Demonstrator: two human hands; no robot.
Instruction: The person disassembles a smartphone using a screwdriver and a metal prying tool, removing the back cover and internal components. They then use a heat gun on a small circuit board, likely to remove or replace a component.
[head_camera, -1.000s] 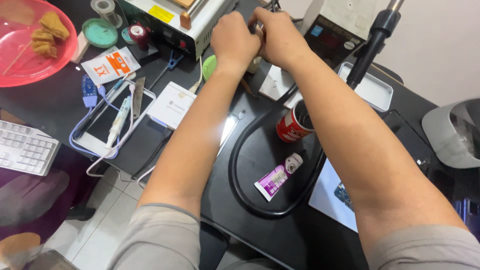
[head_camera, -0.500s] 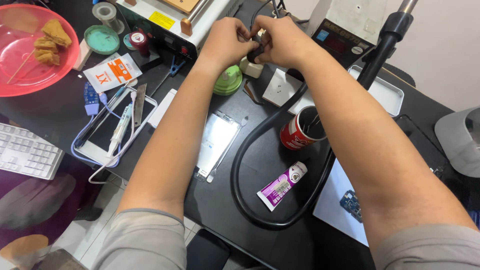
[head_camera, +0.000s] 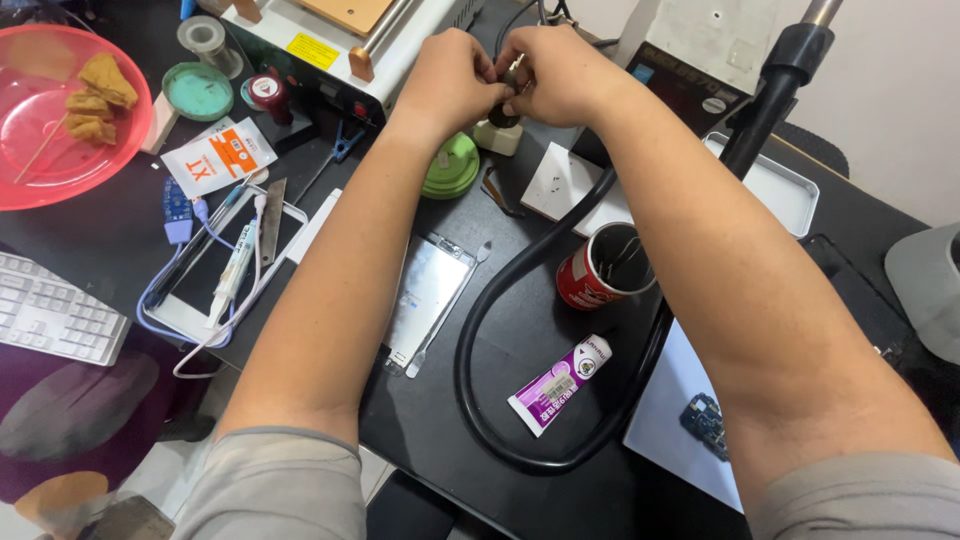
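- Hands meet at twelve o'clock: my left hand (head_camera: 450, 80) and right hand (head_camera: 560, 75) both pinch a small dark part (head_camera: 510, 82) above the stand (head_camera: 498, 135).
- Step: I judge fine fitting, mid-way.
- Next calls for steady fingertips; can (head_camera: 600, 268) sits at four o'clock, hose (head_camera: 480, 330) below.

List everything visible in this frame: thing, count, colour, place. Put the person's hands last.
small part: one, dark, pinched between both hands
bowl: one, red, far left, holding fried pieces
keyboard: one, white, left edge
phone: one, white-framed, under cables
glass panel: one, clear, table centre
round lid: one, green, beside left forearm
can: one, red, open-topped, centre
hose: one, black, looped around the tube
tube: one, purple, inside the loop
tray: one, metal, right
left hand: top centre
right hand: top centre
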